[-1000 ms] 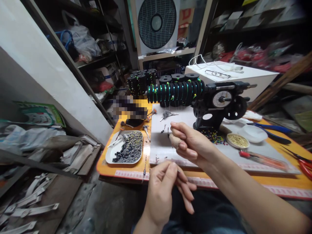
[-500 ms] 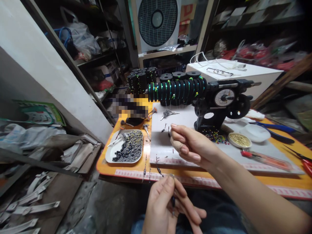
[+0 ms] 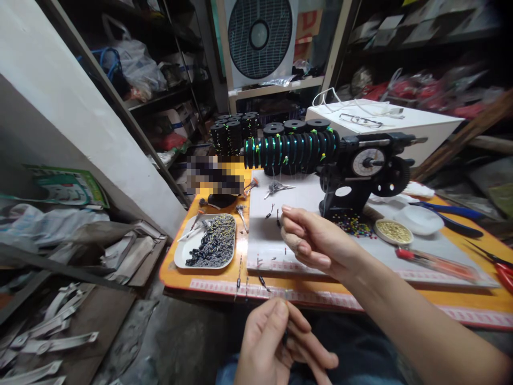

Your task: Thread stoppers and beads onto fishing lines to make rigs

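My left hand (image 3: 272,342) is low in front of the table edge, thumb pressed against the index finger. A small black cylindrical piece (image 3: 285,337) shows in part below the pinch, between the fingers. Above the white board (image 3: 262,238), my right hand (image 3: 310,243) has its fingers curled with the tips close together; whatever they grip is too fine to make out. Small black pieces on thin strands, one of them a black piece (image 3: 262,279), hang at the board's near edge. Left of it, a white tray (image 3: 182,259) holds many small dark cylinders (image 3: 216,243).
Behind the board stands a black winding device (image 3: 356,160) carrying a row of black spools (image 3: 292,148) wound with green line. To the right are a dish of golden bits (image 3: 394,232), coloured beads (image 3: 355,223), a red cutter knife (image 3: 436,263) and blue-handled pliers (image 3: 457,214).
My left hand has lowered slightly, and the black piece in it shows less. The right hand stays almost in place.
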A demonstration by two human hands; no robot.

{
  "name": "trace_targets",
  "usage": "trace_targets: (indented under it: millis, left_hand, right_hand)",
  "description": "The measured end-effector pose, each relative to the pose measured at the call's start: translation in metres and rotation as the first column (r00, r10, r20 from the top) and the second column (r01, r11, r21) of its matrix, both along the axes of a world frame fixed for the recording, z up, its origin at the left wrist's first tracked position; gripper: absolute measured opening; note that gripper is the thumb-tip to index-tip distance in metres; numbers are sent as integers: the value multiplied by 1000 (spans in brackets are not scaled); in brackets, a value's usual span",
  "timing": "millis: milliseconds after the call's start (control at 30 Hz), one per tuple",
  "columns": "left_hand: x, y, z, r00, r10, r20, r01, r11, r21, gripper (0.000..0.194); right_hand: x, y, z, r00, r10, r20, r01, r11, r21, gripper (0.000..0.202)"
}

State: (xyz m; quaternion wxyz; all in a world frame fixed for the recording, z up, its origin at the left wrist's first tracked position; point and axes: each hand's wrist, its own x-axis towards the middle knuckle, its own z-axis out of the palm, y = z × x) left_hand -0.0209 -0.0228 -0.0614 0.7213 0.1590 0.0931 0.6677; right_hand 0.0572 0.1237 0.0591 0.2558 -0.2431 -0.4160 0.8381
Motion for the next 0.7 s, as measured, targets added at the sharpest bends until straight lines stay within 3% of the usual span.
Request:
trace_targets:
  millis: [467, 600, 700]
  left_hand:
    - [4, -7, -4, 998, 27, -51, -29, 999, -24, 47]
    - [0, -6, -3, 972, 80, -222, -96, 993, -62, 46]
    - [-7, -5, 7, 940, 71, -334, -109, 990, -94, 42]
  right_hand:
    - [3, 1, 0, 1000, -8, -7, 8, 1000, 23, 47]
    - [3, 0, 2, 1000, 2, 13, -3, 998, 57, 47]
    - [4, -1, 5, 999, 10, 41, -15, 994, 106, 47]
